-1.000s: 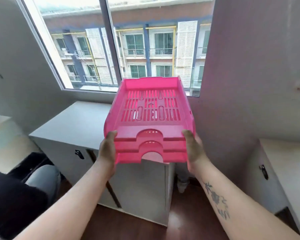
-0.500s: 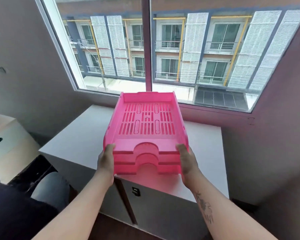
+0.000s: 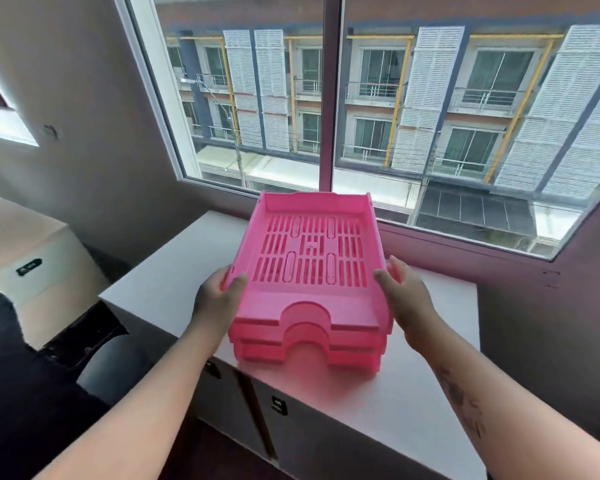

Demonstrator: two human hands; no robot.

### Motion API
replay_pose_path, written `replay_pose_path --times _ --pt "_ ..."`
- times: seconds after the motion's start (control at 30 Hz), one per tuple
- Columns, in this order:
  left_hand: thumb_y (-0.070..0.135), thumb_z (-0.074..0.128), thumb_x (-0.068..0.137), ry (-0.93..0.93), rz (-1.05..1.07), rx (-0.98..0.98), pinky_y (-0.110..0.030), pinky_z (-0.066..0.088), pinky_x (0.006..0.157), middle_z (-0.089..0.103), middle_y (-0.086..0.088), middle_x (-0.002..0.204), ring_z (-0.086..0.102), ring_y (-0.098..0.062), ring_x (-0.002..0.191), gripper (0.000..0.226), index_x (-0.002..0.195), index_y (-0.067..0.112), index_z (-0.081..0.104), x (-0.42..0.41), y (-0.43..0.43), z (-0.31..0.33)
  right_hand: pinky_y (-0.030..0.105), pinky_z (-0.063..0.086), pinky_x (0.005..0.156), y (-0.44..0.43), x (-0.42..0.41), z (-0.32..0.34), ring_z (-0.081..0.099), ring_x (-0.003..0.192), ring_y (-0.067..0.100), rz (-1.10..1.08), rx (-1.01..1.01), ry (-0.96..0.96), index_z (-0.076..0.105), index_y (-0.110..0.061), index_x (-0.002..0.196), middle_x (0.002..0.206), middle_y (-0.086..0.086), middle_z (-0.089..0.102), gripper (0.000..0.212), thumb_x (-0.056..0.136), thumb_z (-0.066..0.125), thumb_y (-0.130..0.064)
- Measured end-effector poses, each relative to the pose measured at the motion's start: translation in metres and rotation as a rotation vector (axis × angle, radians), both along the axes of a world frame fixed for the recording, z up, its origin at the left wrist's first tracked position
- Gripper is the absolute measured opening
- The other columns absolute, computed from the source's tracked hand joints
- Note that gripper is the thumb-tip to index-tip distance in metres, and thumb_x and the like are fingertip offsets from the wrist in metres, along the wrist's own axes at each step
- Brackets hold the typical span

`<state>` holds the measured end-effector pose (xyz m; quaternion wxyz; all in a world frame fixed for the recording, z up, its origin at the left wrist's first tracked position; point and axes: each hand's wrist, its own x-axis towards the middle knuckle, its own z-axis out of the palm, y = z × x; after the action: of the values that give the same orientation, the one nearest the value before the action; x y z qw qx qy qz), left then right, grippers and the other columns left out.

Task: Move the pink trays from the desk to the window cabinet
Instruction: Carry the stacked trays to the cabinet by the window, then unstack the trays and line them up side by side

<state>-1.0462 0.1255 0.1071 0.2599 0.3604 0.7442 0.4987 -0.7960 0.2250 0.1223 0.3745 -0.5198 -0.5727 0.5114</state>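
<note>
A stack of three nested pink trays (image 3: 310,258) with slotted bottoms rests on the white top of the window cabinet (image 3: 426,407), its back end near the window. My left hand (image 3: 219,299) grips the stack's left side wall. My right hand (image 3: 407,299) is on the right side wall, thumb over the rim. The front cut-outs of the trays face me.
A large window (image 3: 329,98) with a dark centre post rises right behind the cabinet. The cabinet has two doors with dark handles (image 3: 279,405). A lower pale cabinet (image 3: 32,254) stands at the left, and a dark chair (image 3: 84,334) sits beside it.
I have stepped closer and lowered the pink trays from mid-air onto the cabinet top. Both hands slid from the front corners to the side walls.
</note>
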Motion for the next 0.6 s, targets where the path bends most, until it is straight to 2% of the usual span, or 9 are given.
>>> replay_pose_path --times 0.1,0.2,0.27,0.37,0.43,0.47,0.53,0.57,0.6 --pt "0.015 0.041 0.094 0.099 0.040 -0.019 -0.023 0.040 0.042 0.060 -0.003 0.067 0.054 -0.018 0.058 0.030 0.083 0.002 0.065 -0.006 0.013 0.009 0.050 0.060 0.077 0.010 -0.009 0.006 0.073 0.081 0.021 -0.007 0.056 -0.080 0.064 -0.024 0.113 0.097 -0.001 0.074 0.030 0.092 0.044 -0.015" --pt "0.015 0.039 0.094 0.108 0.094 0.039 -0.022 0.034 0.040 0.052 -0.005 0.063 0.048 -0.019 0.055 0.031 0.083 -0.003 0.062 -0.015 0.009 0.011 0.049 0.061 0.075 0.008 -0.023 0.004 0.072 0.083 0.021 -0.010 0.130 -0.124 0.062 -0.027 0.118 0.097 -0.003 0.073 0.039 0.085 0.042 -0.024" --pt "0.016 0.041 0.093 0.120 0.151 0.071 -0.024 0.028 0.040 0.043 -0.004 0.058 0.039 -0.017 0.051 0.031 0.080 -0.008 0.057 -0.033 0.002 0.012 0.044 0.061 0.072 0.004 -0.042 0.011 0.070 0.080 0.018 -0.008 0.164 -0.099 0.060 -0.025 0.117 0.091 -0.006 0.070 0.034 0.089 0.043 -0.017" --pt "0.023 0.044 0.087 0.107 0.227 0.088 -0.027 0.029 0.048 0.041 -0.005 0.059 0.040 -0.016 0.053 0.031 0.074 -0.003 0.053 -0.080 -0.010 0.010 0.026 0.058 0.081 -0.005 -0.085 0.021 0.066 0.089 0.011 0.038 0.204 -0.080 0.053 -0.013 0.132 0.112 -0.004 0.068 0.041 0.093 0.044 -0.007" --pt "0.028 0.044 0.084 0.095 0.260 0.086 -0.032 0.033 0.053 0.048 -0.008 0.067 0.046 -0.019 0.059 0.029 0.076 0.004 0.059 -0.117 -0.016 0.010 0.009 0.054 0.071 -0.011 -0.119 0.023 0.061 0.079 0.002 0.071 0.193 -0.054 0.040 -0.010 0.145 0.124 -0.004 0.060 0.051 0.095 0.044 -0.004" --pt "0.026 0.044 0.086 0.091 0.271 0.083 -0.033 0.035 0.055 0.051 -0.009 0.069 0.049 -0.020 0.062 0.029 0.079 0.004 0.061 -0.134 -0.019 0.010 0.012 0.055 0.066 -0.012 -0.138 0.021 0.060 0.074 0.001 0.092 0.185 -0.037 0.036 -0.009 0.147 0.125 -0.001 0.060 0.052 0.096 0.043 -0.003" --pt "0.020 0.044 0.089 0.083 0.286 0.089 -0.031 0.037 0.057 0.055 -0.010 0.071 0.054 -0.021 0.064 0.028 0.082 0.002 0.064 -0.170 -0.024 0.007 0.029 0.055 0.073 -0.015 -0.178 0.016 0.067 0.086 0.019 0.119 0.161 -0.036 0.031 -0.010 0.150 0.129 -0.001 0.057 0.054 0.097 0.042 -0.004" --pt "0.018 0.044 0.090 0.074 0.292 0.095 -0.031 0.038 0.057 0.056 -0.010 0.072 0.055 -0.021 0.064 0.027 0.081 0.005 0.067 -0.187 -0.025 0.005 0.033 0.056 0.069 -0.014 -0.199 0.010 0.067 0.088 0.023 0.122 0.150 -0.042 0.028 -0.010 0.151 0.135 0.002 0.055 0.055 0.097 0.042 -0.005" --pt "0.017 0.045 0.090 0.056 0.295 0.089 -0.031 0.040 0.059 0.057 -0.009 0.073 0.055 -0.022 0.065 0.027 0.077 0.013 0.069 -0.206 -0.025 0.002 0.032 0.053 0.058 -0.012 -0.220 0.000 0.064 0.076 0.019 0.118 0.143 -0.048 0.026 -0.012 0.151 0.139 0.009 0.054 0.057 0.097 0.042 -0.006"
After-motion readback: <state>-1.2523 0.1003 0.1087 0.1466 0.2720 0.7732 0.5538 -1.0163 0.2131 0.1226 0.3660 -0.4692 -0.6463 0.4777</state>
